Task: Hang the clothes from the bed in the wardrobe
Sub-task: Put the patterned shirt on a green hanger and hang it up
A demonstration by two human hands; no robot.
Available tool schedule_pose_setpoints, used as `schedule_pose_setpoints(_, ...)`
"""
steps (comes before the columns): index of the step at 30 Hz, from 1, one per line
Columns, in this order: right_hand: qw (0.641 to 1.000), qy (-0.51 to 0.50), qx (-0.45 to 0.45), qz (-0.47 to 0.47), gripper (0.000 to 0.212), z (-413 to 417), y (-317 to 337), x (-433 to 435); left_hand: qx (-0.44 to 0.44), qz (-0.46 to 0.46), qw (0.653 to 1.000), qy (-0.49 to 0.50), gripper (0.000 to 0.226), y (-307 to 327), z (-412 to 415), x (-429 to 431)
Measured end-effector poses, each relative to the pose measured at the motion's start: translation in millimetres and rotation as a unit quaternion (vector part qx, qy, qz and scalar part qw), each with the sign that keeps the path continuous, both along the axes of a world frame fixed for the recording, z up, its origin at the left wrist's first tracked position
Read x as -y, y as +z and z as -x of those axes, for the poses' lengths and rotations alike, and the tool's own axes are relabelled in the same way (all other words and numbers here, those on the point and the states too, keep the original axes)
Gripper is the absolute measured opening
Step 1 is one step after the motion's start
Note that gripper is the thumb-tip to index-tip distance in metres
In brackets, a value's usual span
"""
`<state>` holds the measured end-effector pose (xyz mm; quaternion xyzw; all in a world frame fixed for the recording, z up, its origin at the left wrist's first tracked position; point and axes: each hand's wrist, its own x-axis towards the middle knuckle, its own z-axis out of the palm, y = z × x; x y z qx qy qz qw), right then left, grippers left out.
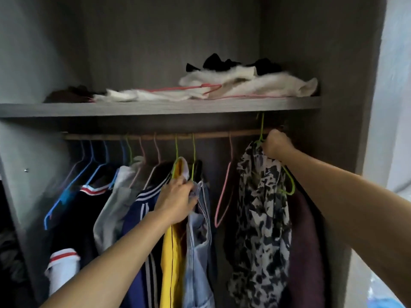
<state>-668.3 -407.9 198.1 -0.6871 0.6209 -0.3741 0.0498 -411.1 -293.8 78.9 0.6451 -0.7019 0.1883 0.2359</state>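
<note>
- My right hand [277,144] grips the green hanger [262,130] by its neck, with the patterned garment [262,207] draped on it and the hook at the right end of the rail [213,135].
- My left hand [178,201] clutches the pale denim garment [198,241] hanging mid-rail.

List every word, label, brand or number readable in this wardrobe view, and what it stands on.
None: no word, label, brand or number can be read here.
Navy jacket: white stripes only, no lettering.
Black-and-white garment, whose green hanger the right hand grips: blotchy print, no letters.
Denim garment that the left hand grips: no tag shows.
Clothes on the shelf: blurred, nothing legible.
</note>
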Motion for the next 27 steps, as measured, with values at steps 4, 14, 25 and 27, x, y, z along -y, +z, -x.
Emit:
schedule_pose_setpoints(4,0.999,-0.037,-0.019,-0.025,0.012,-14.6,-5.9,39.2,-0.015,-0.026,0.998,-0.047,0.038,-0.8,-24.7,22.7)
schedule_pose_setpoints(14,0.984,-0.094,-0.130,-0.080,0.013,-30.7,-55.5,48.7,-0.060,0.035,0.985,-0.157,0.029,-11.9,-65.2,52.5)
schedule_pose_setpoints(25,0.995,-0.021,0.002,-0.097,0.034,-105.0,-71.3,30.8,-0.081,0.061,0.976,-0.193,0.025,-27.1,-74.0,62.9)
schedule_pose_setpoints(27,0.995,-0.064,0.012,-0.071,0.020,-108.0,-75.5,29.9,-0.086,0.060,0.975,-0.195,0.026,-27.5,-74.9,62.1)
